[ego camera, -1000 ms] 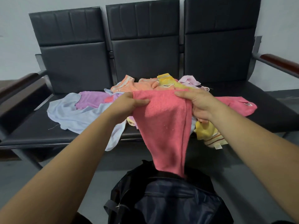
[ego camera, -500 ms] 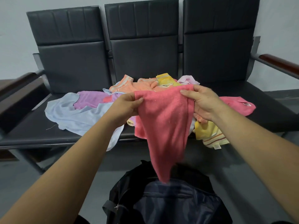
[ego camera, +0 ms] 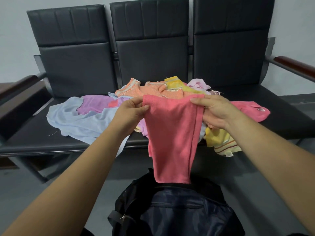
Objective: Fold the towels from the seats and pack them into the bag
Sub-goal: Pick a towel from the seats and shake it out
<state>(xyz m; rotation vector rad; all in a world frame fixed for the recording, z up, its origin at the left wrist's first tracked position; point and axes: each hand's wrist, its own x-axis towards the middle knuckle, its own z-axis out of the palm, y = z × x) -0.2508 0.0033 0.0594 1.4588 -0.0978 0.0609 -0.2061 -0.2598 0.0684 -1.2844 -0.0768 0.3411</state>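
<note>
pink towel is up in the air, held by its top edge, hanging down folded lengthwise in front of the bench. its bottom edge sits just above the open mouth of the dark bag, can't tell if it touches. left hand pinches the top left corner, thumb on the near face, fingers curled behind. right hand grips the top right edge, thumb along the top, fingers wrapped round the bunched side.

bag sits on the floor below the hands, navy panel facing up, black strap on its left side.

behind the held towel: a loose pile on the middle seat of a black three-seat bench. light blue towel spread to the left, draping over the front edge. purple towel lies on top of it. orange towel and yellow towel at the back of the pile, pale pink one beside them. second pink towel lies right of the right hand. yellow striped towel hangs over the front edge below the right wrist.

wooden armrest at the right end, another at the left.
</note>
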